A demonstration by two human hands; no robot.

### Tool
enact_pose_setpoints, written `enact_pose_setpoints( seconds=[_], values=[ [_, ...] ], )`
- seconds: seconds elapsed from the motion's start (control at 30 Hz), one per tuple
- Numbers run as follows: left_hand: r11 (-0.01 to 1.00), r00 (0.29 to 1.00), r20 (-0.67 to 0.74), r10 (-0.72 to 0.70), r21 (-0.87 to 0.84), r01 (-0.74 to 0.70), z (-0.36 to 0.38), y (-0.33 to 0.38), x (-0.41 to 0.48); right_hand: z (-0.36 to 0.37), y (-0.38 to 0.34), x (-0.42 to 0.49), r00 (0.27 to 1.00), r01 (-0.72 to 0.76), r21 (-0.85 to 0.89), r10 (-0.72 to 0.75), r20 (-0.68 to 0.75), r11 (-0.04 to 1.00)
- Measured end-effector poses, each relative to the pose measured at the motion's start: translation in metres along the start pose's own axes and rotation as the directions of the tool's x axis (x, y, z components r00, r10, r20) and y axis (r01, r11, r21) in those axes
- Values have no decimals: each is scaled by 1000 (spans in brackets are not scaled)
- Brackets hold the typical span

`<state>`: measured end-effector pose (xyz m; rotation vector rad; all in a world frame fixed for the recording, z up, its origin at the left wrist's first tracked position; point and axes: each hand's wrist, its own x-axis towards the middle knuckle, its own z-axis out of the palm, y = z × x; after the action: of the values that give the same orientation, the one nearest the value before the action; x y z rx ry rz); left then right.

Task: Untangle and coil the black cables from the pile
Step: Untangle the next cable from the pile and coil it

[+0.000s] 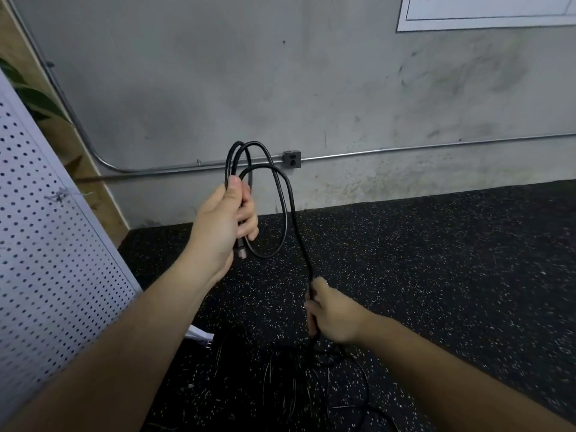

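My left hand (224,222) is raised in front of the wall and grips a black cable (285,194) gathered into a few loops that stand above and hang below the fist. The cable's plug end (241,252) pokes out under that hand. From the loops the same cable runs down to my right hand (330,313), which is closed around it lower and nearer to me. Below the right hand the cable drops into a pile of tangled black cables (296,378) on the floor.
The floor is black rubber with white speckles (452,260). A grey concrete wall carries a metal conduit (436,148) and an outlet box (292,159). A white perforated panel (46,260) leans at the left, with plant leaves behind it. A white sheet (486,10) hangs on the wall.
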<state>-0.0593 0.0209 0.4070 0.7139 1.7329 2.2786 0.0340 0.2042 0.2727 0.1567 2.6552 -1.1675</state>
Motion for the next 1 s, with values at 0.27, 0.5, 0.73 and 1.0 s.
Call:
enact_pose_setpoints(
  seconds=[0.27,0.5,0.73,1.0],
  values=[
    [942,998,44,54,328,-65,-2,-10,1,-24,-77,-29,939,285,-306,-329,-100,908],
    [790,975,195,-103,612,-39,7,-11,-15,-44,-104,-56,867,404,-356,-477,-144,843],
    [894,927,259,-273,425,144,19,-9,-26,-66,-97,-57,800,371,-280,-458,-387,886],
    [877,895,283,-344,439,198,17,2,-21,-80,-84,-54,749,295,-414,-477,-459,861]
  ],
)
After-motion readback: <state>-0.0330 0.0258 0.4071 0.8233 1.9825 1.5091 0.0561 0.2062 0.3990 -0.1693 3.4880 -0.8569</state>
